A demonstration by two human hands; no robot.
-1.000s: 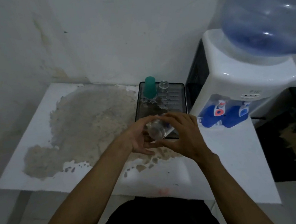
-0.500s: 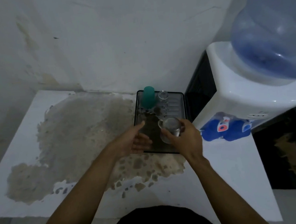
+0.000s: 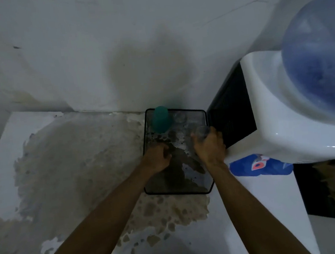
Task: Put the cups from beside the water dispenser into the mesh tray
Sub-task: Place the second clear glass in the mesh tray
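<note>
Crowding the mesh tray (image 3: pixel 208 186): water dispenser (image 3: pixel 269 116), teal cup (image 3: pixel 160 119).

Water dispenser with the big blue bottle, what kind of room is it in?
Probably a pantry or kitchen corner: the water dispenser sits on a worn white counter beside a mesh tray holding cups.

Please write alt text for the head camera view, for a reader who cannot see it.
A person's right hand holds a clear glass cup over the right side of a black mesh tray, beside a white water dispenser. The left hand rests at the tray's left edge. A teal cup and another clear cup stand at the back.
</note>
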